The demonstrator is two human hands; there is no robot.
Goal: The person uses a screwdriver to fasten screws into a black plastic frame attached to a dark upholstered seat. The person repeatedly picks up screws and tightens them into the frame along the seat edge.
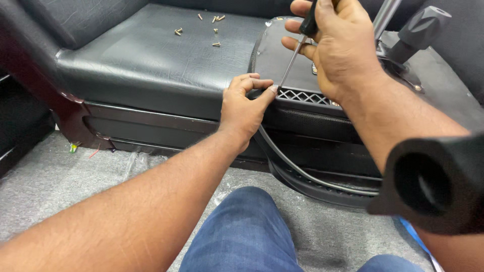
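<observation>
My right hand [339, 48] grips a screwdriver [297, 48] with a black handle, its thin shaft slanting down to the left. The tip meets the edge of an upturned black office chair seat [282, 60], just above a mesh panel [305, 95]. My left hand [244, 108] pinches that same edge, thumb and forefinger right beside the screwdriver tip. Whether a screw sits under the tip is hidden by my fingers. A grey cable [302, 171] curves down from under my left hand along the chair's side.
Several loose brass screws [206, 27] lie on a black leather sofa cushion [151, 60] behind the chair. A black lever knob [421, 27] and a metal column [385, 15] stick up at the right. A black armrest end [433, 184] is close to the camera. Grey carpet [50, 186] is below, my jeans-clad knee [247, 231] in front.
</observation>
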